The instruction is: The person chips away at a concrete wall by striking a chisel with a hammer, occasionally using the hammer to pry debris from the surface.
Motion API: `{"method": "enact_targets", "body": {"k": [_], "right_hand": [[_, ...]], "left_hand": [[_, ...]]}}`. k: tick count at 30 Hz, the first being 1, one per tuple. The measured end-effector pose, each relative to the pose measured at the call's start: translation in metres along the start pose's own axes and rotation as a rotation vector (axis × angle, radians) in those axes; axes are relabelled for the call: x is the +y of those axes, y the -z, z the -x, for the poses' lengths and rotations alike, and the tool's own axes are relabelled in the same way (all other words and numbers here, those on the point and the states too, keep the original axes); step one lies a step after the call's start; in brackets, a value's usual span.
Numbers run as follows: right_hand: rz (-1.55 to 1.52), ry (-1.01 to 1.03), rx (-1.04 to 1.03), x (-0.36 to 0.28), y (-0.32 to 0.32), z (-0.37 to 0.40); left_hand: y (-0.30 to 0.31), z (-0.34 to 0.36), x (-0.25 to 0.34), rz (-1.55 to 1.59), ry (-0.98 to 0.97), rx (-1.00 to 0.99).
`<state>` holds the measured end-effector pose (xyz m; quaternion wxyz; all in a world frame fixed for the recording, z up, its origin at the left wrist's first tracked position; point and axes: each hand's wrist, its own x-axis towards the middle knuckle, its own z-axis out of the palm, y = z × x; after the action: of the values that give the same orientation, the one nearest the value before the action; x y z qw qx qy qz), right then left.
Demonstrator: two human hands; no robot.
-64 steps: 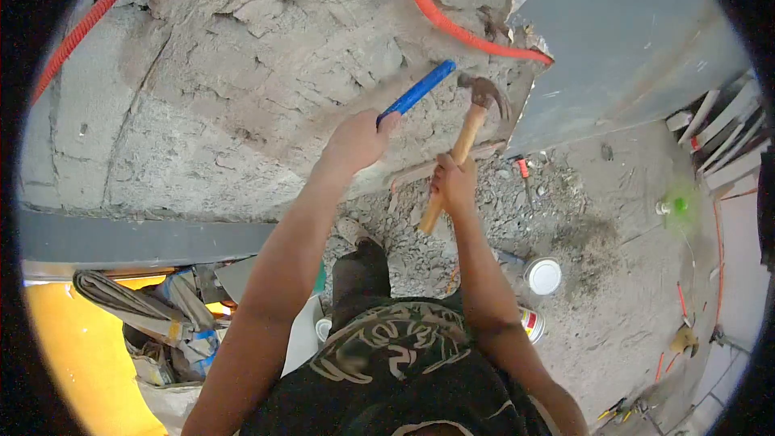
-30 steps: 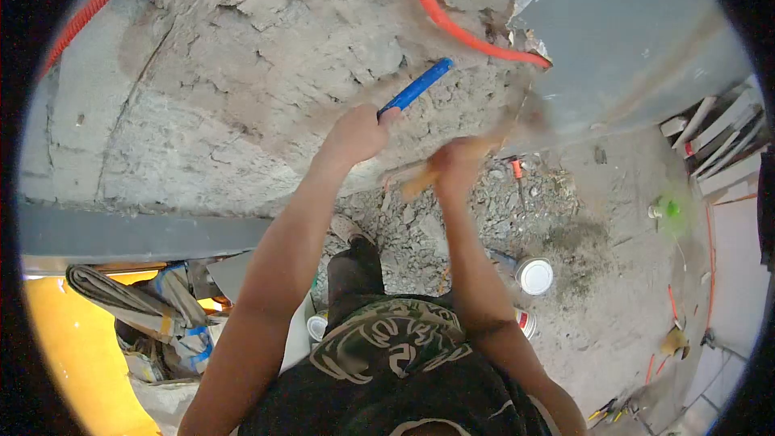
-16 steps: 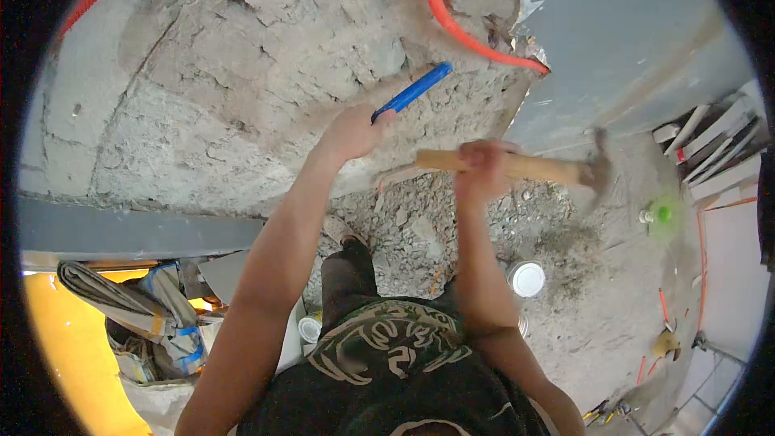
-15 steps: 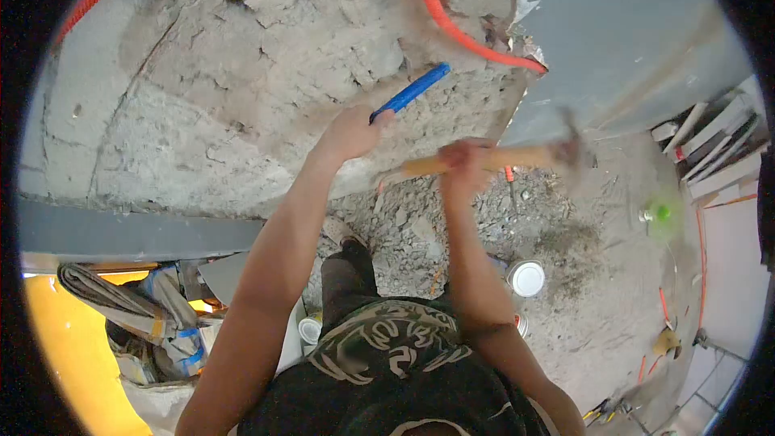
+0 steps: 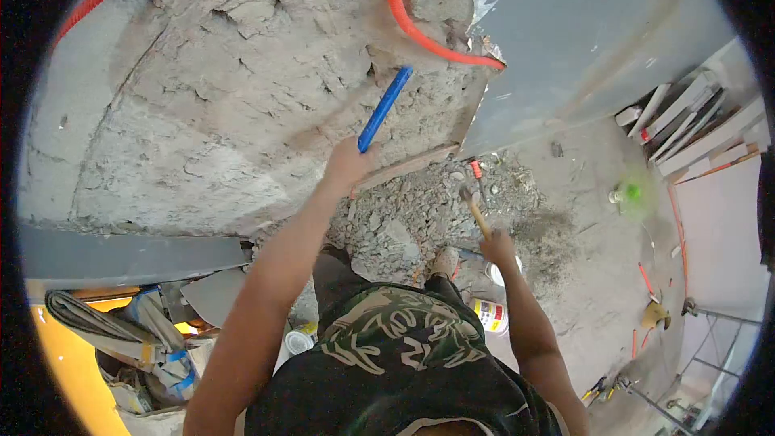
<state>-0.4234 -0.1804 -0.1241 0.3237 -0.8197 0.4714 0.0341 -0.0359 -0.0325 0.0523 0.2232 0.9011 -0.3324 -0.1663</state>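
Holds 1 long, straight, blue bar-shaped tool (image 5: 385, 109) in the left hand (image 5: 347, 168), fingers closed around its lower part, with a good length bare beyond the fist. Slants the blue bar up across the rough, chipped grey concrete wall (image 5: 242, 113), below the curved orange-red corrugated conduit (image 5: 428, 39). Cannot tell contact from a small gap at the upper end, nor make out the end hidden by the fist.

Grips 1 claw hammer with a pale wooden handle and dull metal head (image 5: 478, 216) in the right hand (image 5: 499, 249), fingers wrapped shut near the handle's lower end. Carries the hammer low, over the heap of broken grey rubble (image 5: 395, 234), well apart from the blue bar and near the white lidded bucket (image 5: 494, 273).

Looks, by judgement, like the gap between 2 blows: bar presented at the wall, hammer swung down and away. For another blow, calls for a steady left hand, a fixed slant on the bar and a square hit from the hammer face on the bar's exposed end. Also calls for clearance around the left knuckles and the orange-red conduit, both close enough to suffer from a glancing hit. Needs careful footing beside the loose rubble too.
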Motion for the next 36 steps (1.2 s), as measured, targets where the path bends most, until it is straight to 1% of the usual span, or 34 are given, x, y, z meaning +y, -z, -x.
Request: {"method": "enact_targets", "body": {"k": [1,3,4,5,6,7,8,10,11,12,13,14,15,16,17,18,19,21,22,23,25,27,28,30,31,32,33,34,35,36], "right_hand": [[0.071,-0.052,-0.134,0.027,-0.005,0.009],[0.095,-0.149,-0.306,0.086,-0.023,0.039],[0.188,-0.121,-0.260,0.129,-0.049,0.050],[0.172,-0.200,-0.223,0.153,-0.055,0.066],[0.158,-0.254,-0.250,0.175,-0.066,0.078],[0.138,-0.288,-0.353,0.187,-0.065,0.088],[0.211,-0.353,-0.384,0.191,-0.062,0.099],[0.188,-0.462,-0.516,0.206,-0.059,0.113],[0.185,-0.460,-0.526,0.213,-0.059,0.116],[0.192,-0.457,-0.500,0.203,-0.047,0.122],[0.200,-0.459,-0.477,0.204,-0.044,0.127],[0.197,-0.464,-0.490,0.204,-0.043,0.129],[0.129,-0.418,-0.476,0.211,-0.042,0.122],[0.063,-0.372,-0.461,0.210,-0.037,0.115],[0.282,-0.109,-0.616,0.208,-0.033,0.099],[0.191,-0.290,-0.549,0.189,-0.029,0.085],[0.104,-0.468,-0.478,0.170,-0.021,0.078],[0.213,-0.179,-0.294,0.190,-0.046,0.049],[0.114,-0.253,-0.223,0.126,-0.005,0.045],[0.061,-0.138,-0.226,0.110,0.001,0.029],[-0.031,-0.012,-0.038,0.053,0.029,0.012],[-0.333,-0.007,-0.026,-0.016,0.070,0.003],[-0.371,0.037,0.011,-0.044,0.087,0.000],[-0.416,0.093,0.047,-0.090,0.120,0.003],[-0.545,0.177,0.117,-0.111,0.137,0.008],[-0.673,0.262,0.184,-0.125,0.142,0.008],[-0.674,0.275,0.178,-0.133,0.138,0.004],[-0.794,0.467,0.338,-0.139,0.133,0.001],[-0.913,0.658,0.495,-0.146,0.128,0.000],[-0.913,0.669,0.480,-0.160,0.129,-0.003]], "left_hand": [[0.004,0.001,0.004,0.003,0.000,-0.001],[0.009,0.001,0.009,-0.105,0.076,-0.048],[0.009,-0.003,0.001,-0.093,0.085,-0.048],[0.012,-0.011,-0.014,-0.215,0.050,0.000],[0.016,-0.015,-0.027,-0.339,0.020,0.048],[0.026,-0.021,-0.031,-0.334,0.029,0.058],[0.033,-0.028,-0.030,-0.361,0.020,0.070],[0.025,-0.022,-0.037,-0.393,0.020,0.065],[0.014,-0.011,-0.044,-0.406,-0.142,0.033],[0.006,-0.002,-0.048,-0.419,-0.308,-0.001],[-0.002,0.011,-0.042,-0.427,-0.306,-0.012],[-0.016,0.025,-0.032,-0.447,-0.197,-0.077],[-0.024,0.033,-0.023,-0.464,-0.090,-0.132],[-0.032,0.037,-0.026,-0.466,-0.089,-0.136],[-0.041,0.040,-0.029,-0.351,-0.085,-0.045],[-0.049,0.042,-0.031,-0.234,-0.079,0.045],[-0.047,0.043,-0.023,-0.231,-0.074,0.042],[-0.031,0.038,-0.001,-0.264,-0.071,0.144],[-0.029,0.031,-0.001,-0.263,-0.061,0.148],[-0.026,0.020,-0.002,-0.284,-0.080,0.179],[-0.019,0.005,0.004,-0.310,-0.103,0.210],[-0.010,-0.003,0.019,-0.241,0.066,0.161],[-0.010,-0.006,0.017,-0.244,0.066,0.165],[-0.009,-0.014,0.008,-0.241,0.104,0.131],[-0.010,-0.017,0.006,-0.245,0.107,0.139],[-0.013,-0.018,0.004,-0.201,0.137,0.112],[-0.013,-0.018,0.006,-0.156,0.169,0.089],[-0.014,-0.018,0.006,-0.154,0.183,0.100],[-0.018,-0.016,0.007,-0.129,0.158,0.087],[-0.021,-0.013,0.010,-0.102,0.131,0.072]]}}
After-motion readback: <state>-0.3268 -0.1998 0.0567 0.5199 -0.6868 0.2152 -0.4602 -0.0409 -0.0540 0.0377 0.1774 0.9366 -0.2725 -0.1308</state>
